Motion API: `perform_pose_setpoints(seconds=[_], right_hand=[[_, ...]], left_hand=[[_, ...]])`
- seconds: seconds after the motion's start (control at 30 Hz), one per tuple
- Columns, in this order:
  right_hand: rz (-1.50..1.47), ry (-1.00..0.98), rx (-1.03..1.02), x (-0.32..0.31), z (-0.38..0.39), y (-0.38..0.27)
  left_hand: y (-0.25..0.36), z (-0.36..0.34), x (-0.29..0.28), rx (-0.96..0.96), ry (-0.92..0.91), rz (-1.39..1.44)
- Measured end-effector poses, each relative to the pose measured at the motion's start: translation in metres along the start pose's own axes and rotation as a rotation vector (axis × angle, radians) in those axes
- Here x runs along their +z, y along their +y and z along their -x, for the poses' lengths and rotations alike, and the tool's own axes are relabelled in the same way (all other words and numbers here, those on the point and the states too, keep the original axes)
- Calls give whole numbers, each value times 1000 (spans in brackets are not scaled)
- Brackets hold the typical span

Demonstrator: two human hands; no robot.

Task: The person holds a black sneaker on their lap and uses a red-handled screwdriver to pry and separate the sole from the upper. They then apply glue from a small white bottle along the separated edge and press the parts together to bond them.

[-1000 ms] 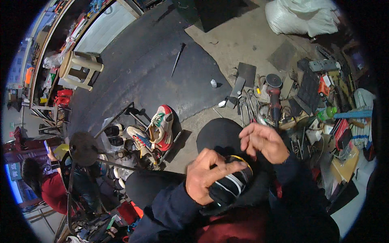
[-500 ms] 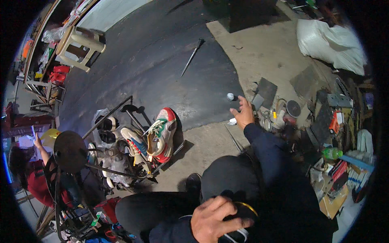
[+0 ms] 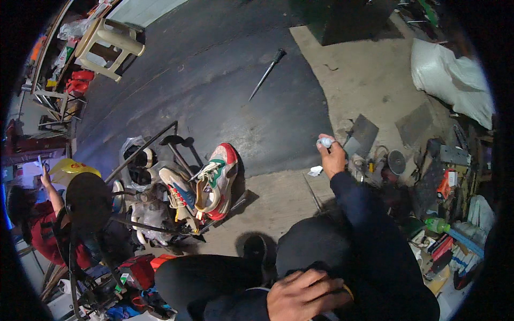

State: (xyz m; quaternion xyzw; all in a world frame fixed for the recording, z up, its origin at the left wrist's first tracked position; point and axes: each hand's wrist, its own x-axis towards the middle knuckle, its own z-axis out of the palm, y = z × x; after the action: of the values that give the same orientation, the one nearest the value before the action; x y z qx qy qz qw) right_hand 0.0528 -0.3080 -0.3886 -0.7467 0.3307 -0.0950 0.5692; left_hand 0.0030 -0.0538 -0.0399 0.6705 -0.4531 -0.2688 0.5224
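My right hand (image 3: 334, 159) reaches out over the floor, its fingers closed round a small white rounded thing (image 3: 324, 142), whose kind I cannot make out. Near my lap, my left hand (image 3: 306, 298) is curled over something dark with a bit of yellow edge beside the fingers. Most of that dark thing is hidden under the hand. A white scrap (image 3: 315, 170) lies on the floor just below my right hand. Close to it, a thin metal rod (image 3: 311, 192) runs toward my knee.
Multicoloured sneakers (image 3: 217, 182) rest by a metal frame on the left. A pointed tool (image 3: 267, 75) lies on the dark mat (image 3: 203, 101). Tools and scraps crowd the right, near a white sack (image 3: 450, 77). A person in red (image 3: 48, 235) sits left. A plastic stool (image 3: 110, 47) stands far left.
My right hand has closed on the small white thing and raised it from the mat. My left hand has shifted slightly right and down, its fingers drawn closer together. The view has tilted slightly.
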Motion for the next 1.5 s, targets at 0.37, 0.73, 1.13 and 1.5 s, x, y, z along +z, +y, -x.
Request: perform_pose_setpoints(seconds=[0.37,0.73,1.13,1.5], right_hand=[[-143,41,-126,-196,189,-198],[-370,138,-209,-208,356,-245],[133,149,-154,-200,424,-278],[339,126,-442,-177,413,-289]], left_hand=[[23,-27,8,372,-122,48],[60,33,19,299,-20,-346],[33,68,7,255,104,-272],[35,74,7,271,140,-260]])
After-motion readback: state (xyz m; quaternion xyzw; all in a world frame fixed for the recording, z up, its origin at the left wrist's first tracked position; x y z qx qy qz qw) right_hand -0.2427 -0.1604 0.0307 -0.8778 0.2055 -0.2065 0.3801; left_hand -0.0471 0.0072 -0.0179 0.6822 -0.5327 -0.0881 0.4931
